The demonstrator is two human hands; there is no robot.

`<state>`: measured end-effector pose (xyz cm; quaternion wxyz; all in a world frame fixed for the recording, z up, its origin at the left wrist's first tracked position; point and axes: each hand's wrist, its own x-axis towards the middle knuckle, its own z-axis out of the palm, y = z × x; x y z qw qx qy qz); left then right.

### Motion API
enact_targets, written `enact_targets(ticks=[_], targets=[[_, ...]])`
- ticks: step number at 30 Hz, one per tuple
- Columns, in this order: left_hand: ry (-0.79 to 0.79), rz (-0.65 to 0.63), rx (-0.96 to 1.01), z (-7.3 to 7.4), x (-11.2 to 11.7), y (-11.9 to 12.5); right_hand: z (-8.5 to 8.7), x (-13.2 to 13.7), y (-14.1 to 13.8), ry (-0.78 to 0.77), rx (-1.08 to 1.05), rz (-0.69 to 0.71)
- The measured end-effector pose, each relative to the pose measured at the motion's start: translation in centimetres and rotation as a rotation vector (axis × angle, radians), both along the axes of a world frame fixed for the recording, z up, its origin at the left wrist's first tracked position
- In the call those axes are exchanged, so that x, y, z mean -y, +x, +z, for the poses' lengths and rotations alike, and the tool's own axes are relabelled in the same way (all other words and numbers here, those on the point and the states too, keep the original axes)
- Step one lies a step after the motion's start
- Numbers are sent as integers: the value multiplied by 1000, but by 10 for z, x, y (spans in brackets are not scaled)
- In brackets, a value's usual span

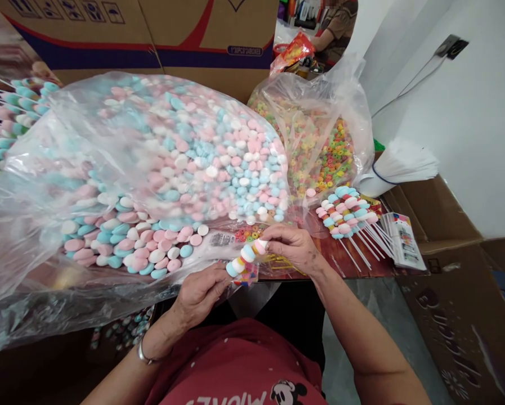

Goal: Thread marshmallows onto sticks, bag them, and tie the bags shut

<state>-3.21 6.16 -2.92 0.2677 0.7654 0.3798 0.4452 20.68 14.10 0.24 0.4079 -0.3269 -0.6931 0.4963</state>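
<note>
A candy skewer (247,254) of blue, white and pink marshmallow discs, with small yellow and red pieces between them, slants up to the right between my hands. My left hand (202,293) is closed at its lower left end; the stick is hidden there. At the upper right end, the fingers of my right hand (295,246) pinch a whitish-pink marshmallow. Just behind the skewer lie small ring candies (249,233). Loose marshmallows (151,244) spill from a large clear bag (121,129) beyond my left hand.
Finished skewers (347,214) lie to the right, by flat printed packets (406,239). Behind them stand a white cup (370,183) of sticks and a bag of ring candies (328,146). Cardboard boxes (455,304) flank the right side; more skewers (19,112) are far left. Another person's arm (326,36) shows behind.
</note>
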Motion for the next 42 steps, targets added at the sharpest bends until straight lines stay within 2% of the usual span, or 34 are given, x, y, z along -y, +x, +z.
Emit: enact_targets(ticks=[7, 12, 15, 19, 21, 25, 30, 34, 37, 40, 42], targets=[[14, 17, -87, -4, -1, 1, -3, 4, -2, 5, -70, -25], [-8, 9, -80, -4, -3, 2, -2, 6, -3, 3, -4, -14], [-16, -23, -25, -3, -5, 9, -2, 8, -8, -76, -48, -93], [-71, -30, 72, 1, -9, 24, -5, 13, -19, -237, -326, -232], [-93, -22, 113, 4, -10, 31, -6, 17, -25, -326, -392, -208], [-133, -9, 162, 7, -11, 39, -9, 26, -36, -436, -374, -106], [-219, 8, 239, 3, -5, 45, -12, 26, -45, -393, -416, -180], [-226, 34, 288, 0, -2, 48, -10, 26, -45, -439, -391, -161], [-238, 1, 383, 0, -2, 48, -8, 29, -40, -397, -411, -184], [-254, 5, 504, 1, -3, 47, -11, 39, -35, -287, -388, -301], [-241, 40, 539, 3, -5, 45, -14, 50, -35, -218, -286, -395]])
